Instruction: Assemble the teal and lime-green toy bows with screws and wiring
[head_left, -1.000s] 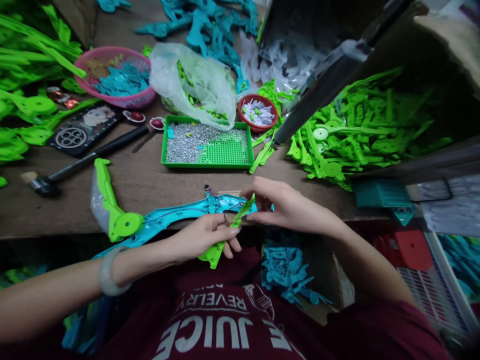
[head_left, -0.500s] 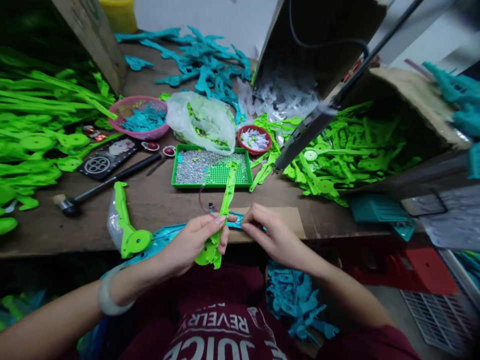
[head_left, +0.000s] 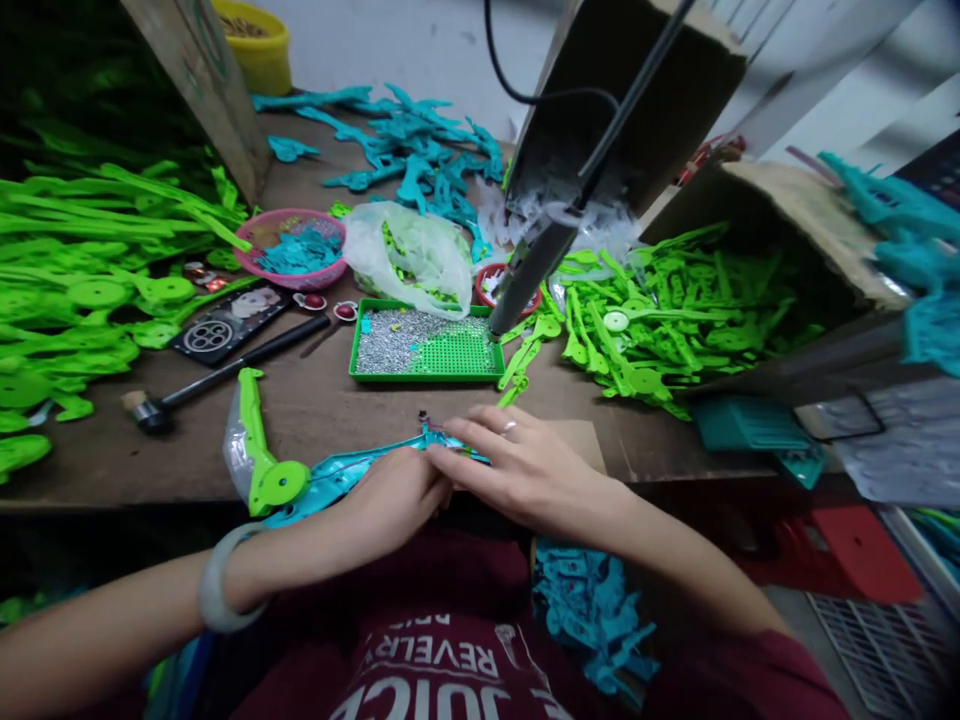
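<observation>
A long blue plastic shell (head_left: pixel 341 470) lies along the table's front edge, with a thin wire and a small dark connector (head_left: pixel 423 416) at its upper side. My left hand (head_left: pixel 394 490) is curled over its middle, the fingers mostly hidden. My right hand (head_left: pixel 517 460), wearing a ring, lies across the shell with its fingers against the left hand. A light green plastic part (head_left: pixel 514 391) pokes out beyond the right hand's knuckles; the rest of it is covered by the hands. A green round-ended piece with a clear blade (head_left: pixel 259 450) sits at the shell's left end.
A green tray (head_left: pixel 427 376) of small metal screws stands ahead, a plastic bag (head_left: pixel 409 255) behind it. A hammer (head_left: pixel 225 375) lies left. An electric screwdriver (head_left: pixel 529 270) hangs over the tray's right end. Green parts (head_left: pixel 645 320) pile up right; a pink basket (head_left: pixel 292 280) holds blue pieces.
The green part that stood upright in my left hand has been turned down onto the blue shell. My right hand has moved over it, close against the left. The hanging screwdriver has shifted left in view.
</observation>
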